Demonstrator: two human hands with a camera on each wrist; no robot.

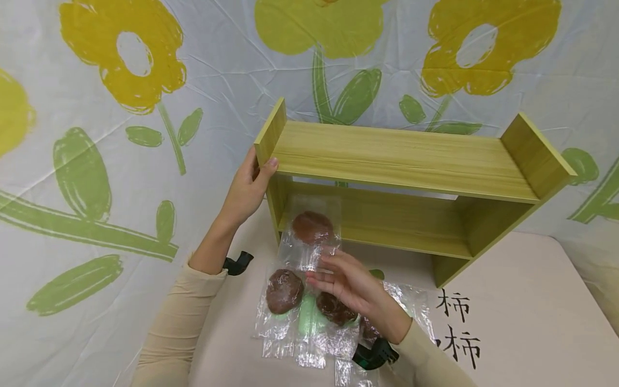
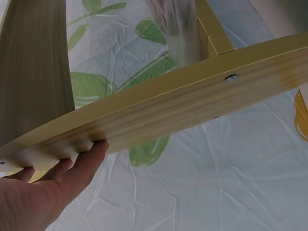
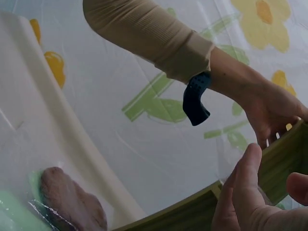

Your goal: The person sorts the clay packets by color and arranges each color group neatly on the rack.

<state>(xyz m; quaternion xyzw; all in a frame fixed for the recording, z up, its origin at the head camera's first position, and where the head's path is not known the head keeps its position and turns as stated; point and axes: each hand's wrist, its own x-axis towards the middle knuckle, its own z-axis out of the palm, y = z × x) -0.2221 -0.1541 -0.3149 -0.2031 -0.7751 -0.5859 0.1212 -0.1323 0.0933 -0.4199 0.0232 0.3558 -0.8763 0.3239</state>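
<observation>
A small two-tier wooden shelf (image 1: pixel 387 156) stands on the table. My left hand (image 1: pixel 246 188) grips its left side panel, the thumb at the front and the fingers (image 2: pixel 91 161) against the outer face. A clear plastic packet with a round brown piece (image 1: pixel 311 228) lies at the left end of the lower tier, overhanging its front edge. Just below it, my right hand (image 1: pixel 350 285) hovers over more packets, fingers extended and thumb apart. Beneath are a packet with a brown piece (image 1: pixel 284 291) and another brown piece (image 1: pixel 333 310), partly hidden by the hand.
Several clear packets with green parts (image 1: pixel 307 317) overlap on the pale table (image 1: pixel 522 301) before the shelf. Black written characters (image 1: pixel 461 346) mark the tabletop at the right. A flower-printed cloth (image 1: pixel 217 70) hangs behind. Dark bands (image 1: pixel 374 355) sit at both wrists.
</observation>
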